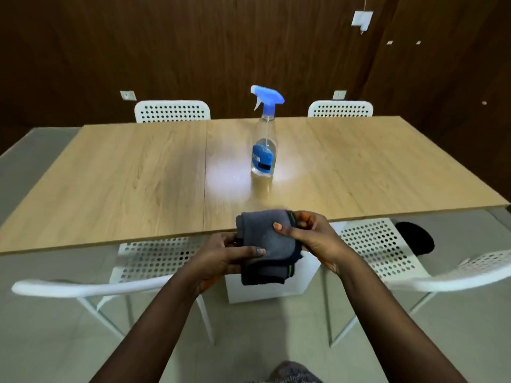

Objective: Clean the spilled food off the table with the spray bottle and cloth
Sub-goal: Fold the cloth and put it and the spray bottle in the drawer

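Your left hand (221, 255) and your right hand (309, 233) both grip the folded grey microfibre cloth with dark edging (265, 241), held just over the near edge of the light wooden surface (138, 175). The left thumb presses across the cloth's near part while the fingers curl under it; the right thumb lies on top of the cloth and the right fingers close on its far right corner. The cloth is bundled in several layers, with its lower folds hanging down below the surface edge. The clear plastic spray bottle with a blue trigger head and blue label (264, 150) stands upright near the middle of the surface, well apart from your hands, nozzle pointing left. A bright sheen on the wood surrounds the bottle's base. Four white perforated chairs ring the surface: two on the far side (172, 111) and two on the near side (378, 250), tucked partly under it.
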